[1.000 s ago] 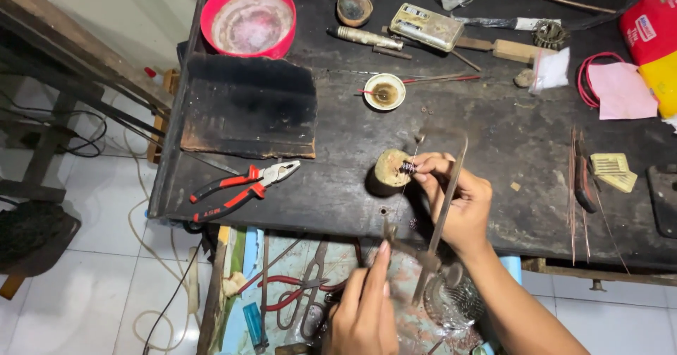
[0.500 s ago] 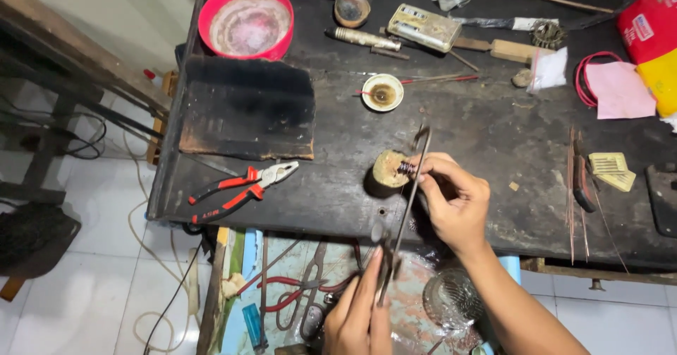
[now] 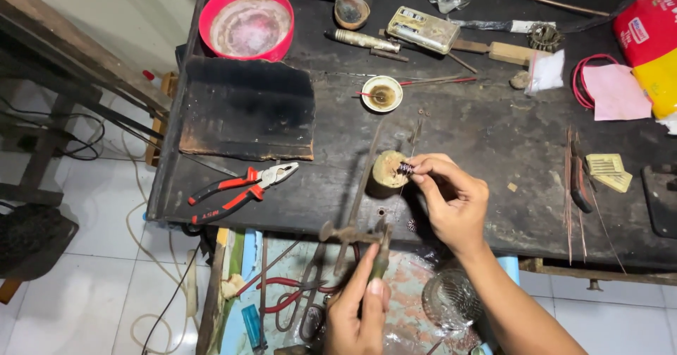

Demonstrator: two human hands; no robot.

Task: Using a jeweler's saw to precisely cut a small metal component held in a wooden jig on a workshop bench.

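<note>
Dark wound-wire coil (image 3: 405, 167) pinched between right hand (image 3: 451, 201) fingertips could slip; left hand (image 3: 358, 313) fingers clamp the thin metal tool (image 3: 381, 251).

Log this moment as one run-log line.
left hand: grips metal hand tool | right hand: pinches small coil at wooden peg | pliers: idle on workbench

place: workshop | signs: blackened workbench (image 3: 493, 143); red-handled pliers (image 3: 240, 186); scattered hand tools
</note>
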